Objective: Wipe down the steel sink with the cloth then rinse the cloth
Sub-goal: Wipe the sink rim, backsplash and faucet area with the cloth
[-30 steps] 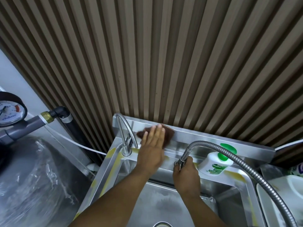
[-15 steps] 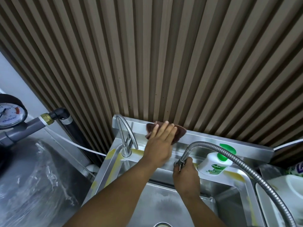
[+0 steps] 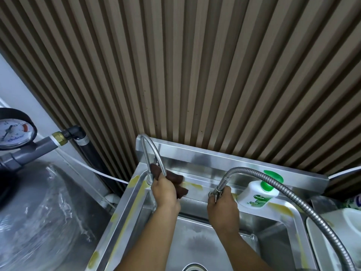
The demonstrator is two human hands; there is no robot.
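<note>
The steel sink fills the lower middle, its basin below my arms and its backsplash against the slatted wall. My left hand grips the dark brown cloth, bunched up at the base of the curved gooseneck tap on the sink's left rear ledge. My right hand is closed around the base of the flexible metal spray hose on the rear ledge.
A white Dettol soap bottle with a green pump stands on the ledge right of my right hand. A plastic-wrapped tank with grey pipe and pressure gauge sits left. A white container lies right of the sink.
My left hand has left the backsplash, moved down and left, and bunched the cloth at the foot of the gooseneck tap. My right hand stays on the hose base.
</note>
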